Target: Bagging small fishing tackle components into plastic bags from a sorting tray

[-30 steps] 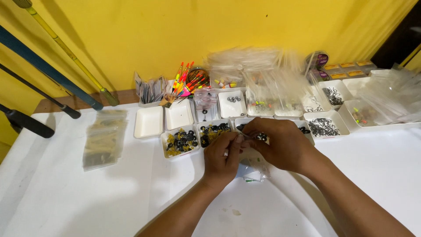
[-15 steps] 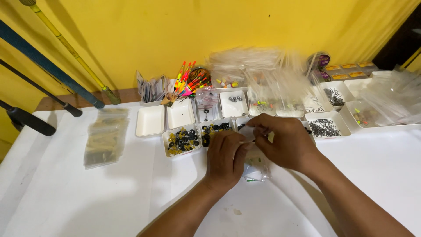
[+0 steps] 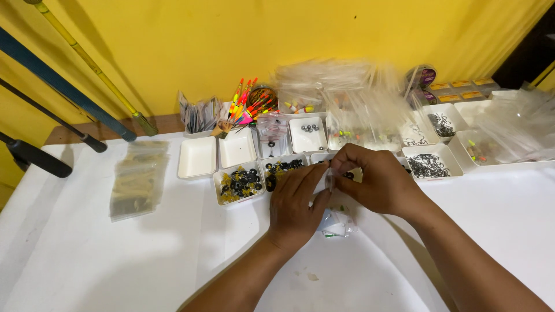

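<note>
White table point(image 3: 87, 266), small white trays point(image 3: 197, 157) in rows, stack of clear bags point(image 3: 137, 179), small packets point(image 3: 337, 222)

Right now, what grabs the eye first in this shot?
The two bare hands, left hand and right hand, meet at the centre of the white table, pinching a small clear plastic bag between them. Behind them stands a row of small white square trays, some holding dark beads and hooks. A bunch of bright orange, yellow and pink fishing floats stands against the yellow wall.

Left hand point(image 3: 293, 208): bare, no ring or glove.
Right hand point(image 3: 377, 180): bare likewise.
Forearms: uncovered, no sleeves showing.
</note>
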